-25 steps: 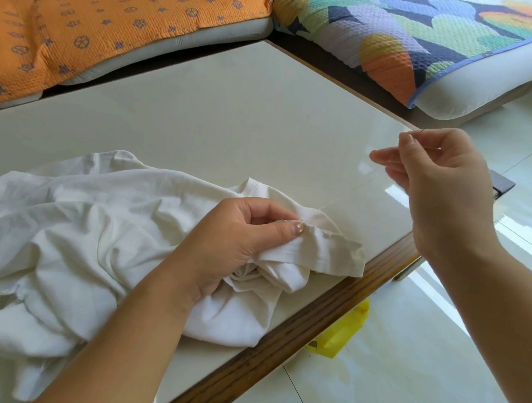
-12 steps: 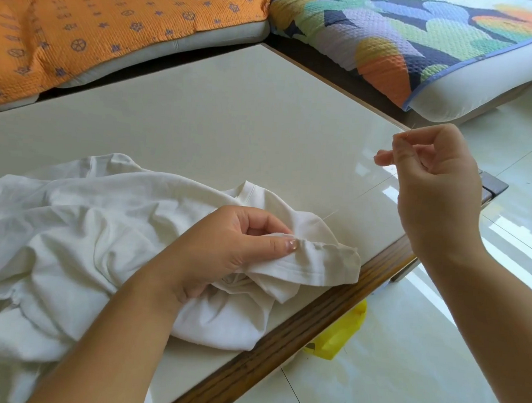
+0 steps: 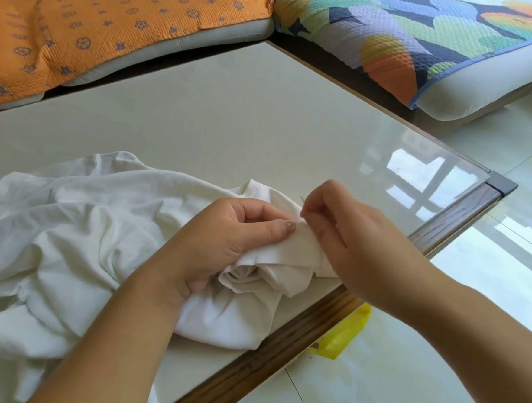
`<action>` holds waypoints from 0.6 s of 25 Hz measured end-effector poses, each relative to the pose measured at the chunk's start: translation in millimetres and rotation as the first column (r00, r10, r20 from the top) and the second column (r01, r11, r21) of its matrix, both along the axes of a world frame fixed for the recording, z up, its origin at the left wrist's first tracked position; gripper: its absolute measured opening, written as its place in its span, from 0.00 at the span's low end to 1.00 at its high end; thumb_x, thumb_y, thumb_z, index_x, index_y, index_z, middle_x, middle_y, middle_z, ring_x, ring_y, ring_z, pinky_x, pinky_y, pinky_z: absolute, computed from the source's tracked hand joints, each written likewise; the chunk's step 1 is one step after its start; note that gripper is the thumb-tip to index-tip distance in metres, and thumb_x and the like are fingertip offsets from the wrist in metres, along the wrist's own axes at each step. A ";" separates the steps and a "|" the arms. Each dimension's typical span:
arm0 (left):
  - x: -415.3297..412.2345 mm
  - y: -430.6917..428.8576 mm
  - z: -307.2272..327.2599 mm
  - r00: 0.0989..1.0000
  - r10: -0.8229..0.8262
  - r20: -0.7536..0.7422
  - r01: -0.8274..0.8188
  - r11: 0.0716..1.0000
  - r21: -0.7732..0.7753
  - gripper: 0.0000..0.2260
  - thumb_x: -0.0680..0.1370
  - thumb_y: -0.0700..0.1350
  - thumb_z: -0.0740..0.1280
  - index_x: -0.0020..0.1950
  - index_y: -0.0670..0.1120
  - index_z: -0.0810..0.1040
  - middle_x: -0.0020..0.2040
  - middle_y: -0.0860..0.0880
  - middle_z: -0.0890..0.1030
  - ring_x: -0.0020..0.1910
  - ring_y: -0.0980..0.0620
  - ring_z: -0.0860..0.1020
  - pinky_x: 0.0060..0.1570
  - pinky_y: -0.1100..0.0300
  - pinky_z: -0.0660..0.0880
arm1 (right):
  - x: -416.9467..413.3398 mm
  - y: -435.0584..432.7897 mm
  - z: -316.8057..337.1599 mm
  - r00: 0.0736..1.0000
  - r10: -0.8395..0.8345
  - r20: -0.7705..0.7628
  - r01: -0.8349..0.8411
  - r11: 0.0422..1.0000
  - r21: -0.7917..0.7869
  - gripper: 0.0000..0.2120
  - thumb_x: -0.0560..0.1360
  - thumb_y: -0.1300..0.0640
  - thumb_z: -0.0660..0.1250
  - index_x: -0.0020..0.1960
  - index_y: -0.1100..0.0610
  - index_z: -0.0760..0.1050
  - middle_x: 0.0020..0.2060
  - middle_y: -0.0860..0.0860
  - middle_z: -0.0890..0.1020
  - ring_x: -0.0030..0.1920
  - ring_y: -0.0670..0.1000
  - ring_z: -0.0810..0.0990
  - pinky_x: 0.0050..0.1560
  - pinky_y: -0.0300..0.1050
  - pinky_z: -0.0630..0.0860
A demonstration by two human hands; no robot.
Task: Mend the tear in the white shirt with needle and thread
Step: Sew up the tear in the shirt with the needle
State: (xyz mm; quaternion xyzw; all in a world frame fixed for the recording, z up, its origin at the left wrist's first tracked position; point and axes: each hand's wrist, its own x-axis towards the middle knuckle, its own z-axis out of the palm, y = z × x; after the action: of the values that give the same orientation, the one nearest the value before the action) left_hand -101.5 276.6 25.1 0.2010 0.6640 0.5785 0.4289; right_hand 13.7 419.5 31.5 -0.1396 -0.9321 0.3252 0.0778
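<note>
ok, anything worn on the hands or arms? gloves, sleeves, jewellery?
Nothing visible. Left hand and right hand are ungloved, with no rings. Left forearm and right forearm are bare to the frame edge: no sleeves, watch or bracelets in view.

The worktop (image 3: 232,120) is a glossy, pale cream slab with a dark wooden band (image 3: 446,220) along its near right edge and a grey metal cap (image 3: 500,183) on the right corner. A crumpled white shirt (image 3: 76,235) lies on its near left part, the bunched end close to the wooden edge. Bright window reflections (image 3: 417,174) show near the right corner.
</note>
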 end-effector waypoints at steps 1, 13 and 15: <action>-2.7 -1.9 -0.4 1.000 -0.010 -0.010 0.010 1.000 -0.012 0.08 0.70 0.45 0.72 0.44 0.43 0.84 0.35 0.45 0.84 0.33 0.52 0.81 0.31 0.63 0.77 | -0.4 3.0 2.1 1.000 -0.028 -0.003 0.028 1.000 0.001 0.04 0.82 0.51 0.54 0.52 0.49 0.67 0.44 0.47 0.79 0.44 0.49 0.75 0.45 0.46 0.73; -6.8 -2.6 -5.7 0.998 0.036 -0.051 -0.034 0.999 0.028 0.09 0.69 0.46 0.73 0.45 0.43 0.85 0.41 0.45 0.85 0.40 0.51 0.83 0.39 0.62 0.80 | 9.3 8.0 20.1 0.954 -0.199 -0.224 0.140 0.957 -0.255 0.04 0.76 0.53 0.67 0.43 0.48 0.78 0.31 0.44 0.82 0.30 0.42 0.78 0.33 0.33 0.74; -6.1 -1.9 -6.0 0.997 0.040 -0.060 -0.037 0.998 0.043 0.08 0.69 0.45 0.73 0.46 0.44 0.85 0.41 0.46 0.85 0.40 0.52 0.83 0.39 0.63 0.80 | 11.0 3.0 20.9 0.996 -0.084 -0.014 0.075 0.943 -0.325 0.06 0.76 0.53 0.66 0.41 0.48 0.79 0.28 0.46 0.82 0.26 0.44 0.78 0.32 0.37 0.75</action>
State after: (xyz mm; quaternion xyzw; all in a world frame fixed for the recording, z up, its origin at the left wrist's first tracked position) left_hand -107.6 274.6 19.2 0.2146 0.6681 0.5942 0.3932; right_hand 24.7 422.5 52.4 -0.1834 -0.8585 0.4722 0.0800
